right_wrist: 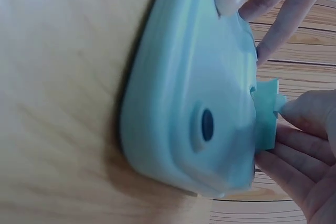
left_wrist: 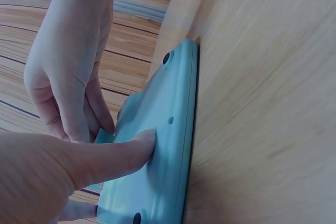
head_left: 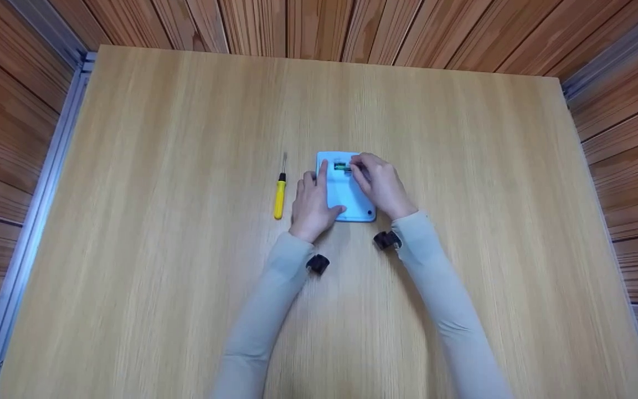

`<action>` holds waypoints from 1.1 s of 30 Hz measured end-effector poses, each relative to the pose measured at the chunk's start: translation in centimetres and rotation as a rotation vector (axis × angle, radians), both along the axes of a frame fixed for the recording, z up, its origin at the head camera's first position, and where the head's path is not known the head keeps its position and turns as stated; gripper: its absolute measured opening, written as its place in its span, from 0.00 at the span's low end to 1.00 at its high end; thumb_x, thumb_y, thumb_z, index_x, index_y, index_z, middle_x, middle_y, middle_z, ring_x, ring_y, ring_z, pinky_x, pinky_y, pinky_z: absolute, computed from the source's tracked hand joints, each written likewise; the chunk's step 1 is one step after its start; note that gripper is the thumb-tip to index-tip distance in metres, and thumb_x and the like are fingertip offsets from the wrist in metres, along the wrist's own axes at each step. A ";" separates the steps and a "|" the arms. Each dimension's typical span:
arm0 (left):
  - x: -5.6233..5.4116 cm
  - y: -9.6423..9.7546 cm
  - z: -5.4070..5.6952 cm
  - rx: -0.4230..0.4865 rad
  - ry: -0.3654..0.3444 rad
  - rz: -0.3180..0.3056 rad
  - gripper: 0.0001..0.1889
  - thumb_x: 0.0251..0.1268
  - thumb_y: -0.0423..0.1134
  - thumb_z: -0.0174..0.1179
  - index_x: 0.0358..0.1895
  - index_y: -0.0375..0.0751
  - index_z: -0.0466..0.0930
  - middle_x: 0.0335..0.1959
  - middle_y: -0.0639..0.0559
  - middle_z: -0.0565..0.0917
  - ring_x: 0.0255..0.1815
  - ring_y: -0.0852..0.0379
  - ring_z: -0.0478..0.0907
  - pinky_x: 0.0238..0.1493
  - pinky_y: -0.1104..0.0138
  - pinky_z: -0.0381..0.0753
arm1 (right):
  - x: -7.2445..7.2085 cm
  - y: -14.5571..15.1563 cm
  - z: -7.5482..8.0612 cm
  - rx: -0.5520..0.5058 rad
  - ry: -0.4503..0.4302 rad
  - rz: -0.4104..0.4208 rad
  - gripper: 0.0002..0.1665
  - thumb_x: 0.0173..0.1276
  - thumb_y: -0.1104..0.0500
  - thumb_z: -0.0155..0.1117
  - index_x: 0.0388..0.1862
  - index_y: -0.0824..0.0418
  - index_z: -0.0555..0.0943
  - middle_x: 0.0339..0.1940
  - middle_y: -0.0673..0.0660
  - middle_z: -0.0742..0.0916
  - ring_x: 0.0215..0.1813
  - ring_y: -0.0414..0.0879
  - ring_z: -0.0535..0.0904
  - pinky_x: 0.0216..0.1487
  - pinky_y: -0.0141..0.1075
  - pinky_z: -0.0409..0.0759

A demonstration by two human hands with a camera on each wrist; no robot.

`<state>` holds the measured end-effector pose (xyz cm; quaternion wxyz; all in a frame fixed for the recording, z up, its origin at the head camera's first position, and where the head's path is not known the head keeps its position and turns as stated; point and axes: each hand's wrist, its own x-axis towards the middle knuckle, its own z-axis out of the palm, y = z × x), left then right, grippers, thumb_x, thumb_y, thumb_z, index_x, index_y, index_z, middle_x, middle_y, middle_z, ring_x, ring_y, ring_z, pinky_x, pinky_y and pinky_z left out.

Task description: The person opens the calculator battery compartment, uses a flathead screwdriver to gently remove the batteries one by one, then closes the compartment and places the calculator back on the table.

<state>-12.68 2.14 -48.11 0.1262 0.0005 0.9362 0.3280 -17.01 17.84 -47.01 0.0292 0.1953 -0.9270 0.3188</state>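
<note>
A light blue calculator-like device [head_left: 348,194] lies on the table with its back up, black round feet showing at its corners. Near its top end a small battery compartment stands uncovered, and a green battery [head_left: 340,165] shows inside. My left hand [head_left: 312,208] rests along the device's left side, its straight index finger and thumb pressing on the back. Over the compartment's right end, my right hand [head_left: 381,184] pinches a small teal battery cover [right_wrist: 266,114], which stands up from the device in the right wrist view.
To the left of the device lies a screwdriver [head_left: 279,197] with a yellow handle, its tip pointing away from me. The wooden table [head_left: 186,249] is bordered by wood-plank walls and a metal rail [head_left: 47,183] on the left.
</note>
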 end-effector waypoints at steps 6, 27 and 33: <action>0.1 0.0 0.0 0.005 0.007 0.005 0.53 0.55 0.48 0.70 0.78 0.50 0.42 0.68 0.39 0.61 0.65 0.46 0.64 0.49 0.58 0.79 | 0.2 0.5 0.2 -0.042 -0.021 -0.022 0.15 0.74 0.57 0.53 0.51 0.66 0.79 0.50 0.61 0.84 0.56 0.52 0.81 0.57 0.39 0.78; 0.0 0.0 0.1 0.023 -0.006 0.014 0.53 0.55 0.48 0.70 0.78 0.50 0.42 0.69 0.40 0.61 0.64 0.46 0.64 0.49 0.59 0.78 | 0.7 2.9 -0.2 -0.035 -0.029 -0.072 0.15 0.74 0.57 0.53 0.52 0.64 0.79 0.55 0.61 0.83 0.60 0.52 0.78 0.62 0.42 0.74; 0.1 0.0 0.1 0.029 -0.004 0.019 0.53 0.55 0.47 0.70 0.78 0.50 0.42 0.69 0.39 0.61 0.65 0.46 0.64 0.51 0.59 0.77 | 0.7 3.5 -0.4 -0.048 0.033 -0.080 0.13 0.73 0.59 0.54 0.48 0.66 0.80 0.52 0.62 0.84 0.58 0.54 0.80 0.60 0.43 0.76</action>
